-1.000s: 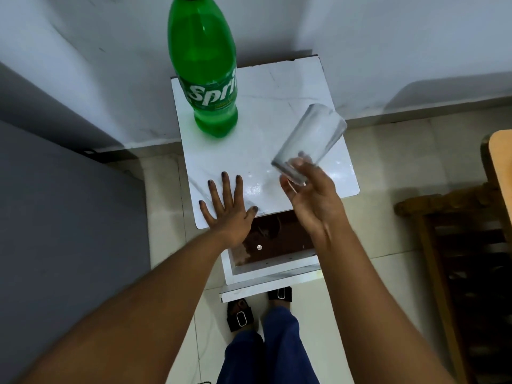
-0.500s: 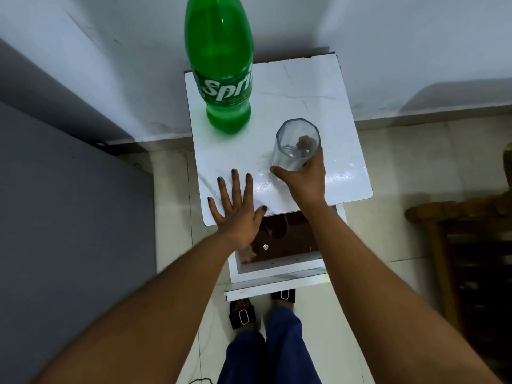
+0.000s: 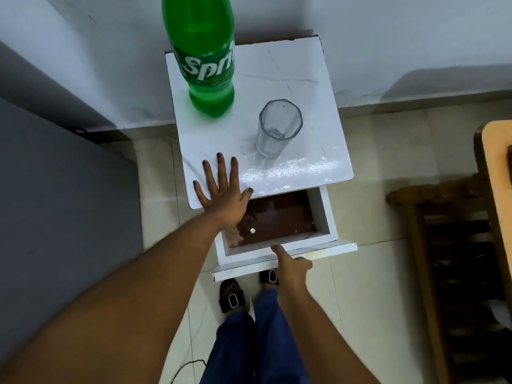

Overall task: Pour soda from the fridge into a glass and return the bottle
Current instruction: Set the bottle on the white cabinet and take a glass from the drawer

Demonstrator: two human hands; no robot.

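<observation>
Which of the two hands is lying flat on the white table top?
The left hand, fingers spread on the table; the right hand is at the open drawer.

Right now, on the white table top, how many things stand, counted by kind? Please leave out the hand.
Green soda bottle: 1
Clear glass: 1
Total: 2
Both stand upright and apart on the white table top.

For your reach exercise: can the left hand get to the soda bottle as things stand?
Probably yes. The left hand lies flat on the table, empty, with bare tabletop up to the bottle; the glass stands off to the right.
</observation>
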